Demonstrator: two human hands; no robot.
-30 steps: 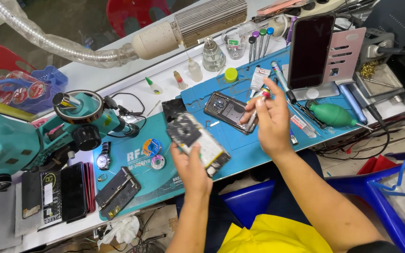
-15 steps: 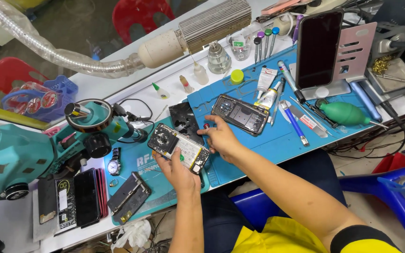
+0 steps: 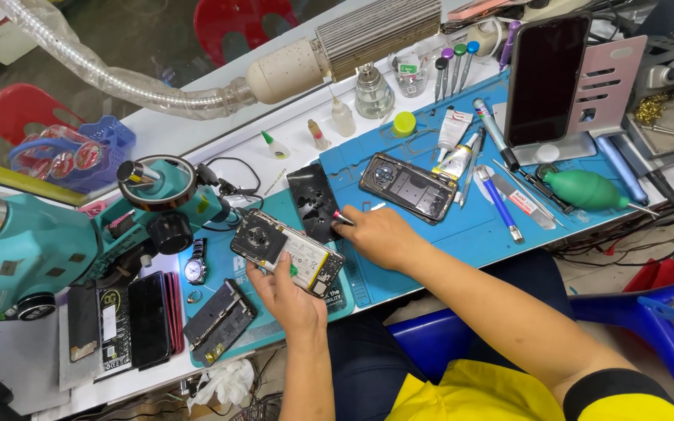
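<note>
My left hand (image 3: 290, 292) holds an opened phone (image 3: 286, 251) with its inner boards showing, just above the blue work mat (image 3: 431, 234). My right hand (image 3: 380, 234) rests on the mat beside it, fingers closed on a small red-tipped tool (image 3: 342, 218) whose tip points at the phone's right end. A black back cover (image 3: 313, 201) lies just behind the tool. A second phone frame (image 3: 407, 185) with a round camera ring lies on the mat beyond my right hand.
A teal microscope (image 3: 17, 249) and its ring light (image 3: 156, 181) stand at left. Several phones and parts (image 3: 150, 316) and a wristwatch (image 3: 194, 269) lie at lower left. Glue tubes, screwdrivers, a green air blower (image 3: 587, 189) and a phone on a stand (image 3: 544, 78) fill the right.
My right hand came back from the tools at the far right to the mat's middle and now holds a red-tipped tool at the phone. My left hand shifted the phone slightly left.
</note>
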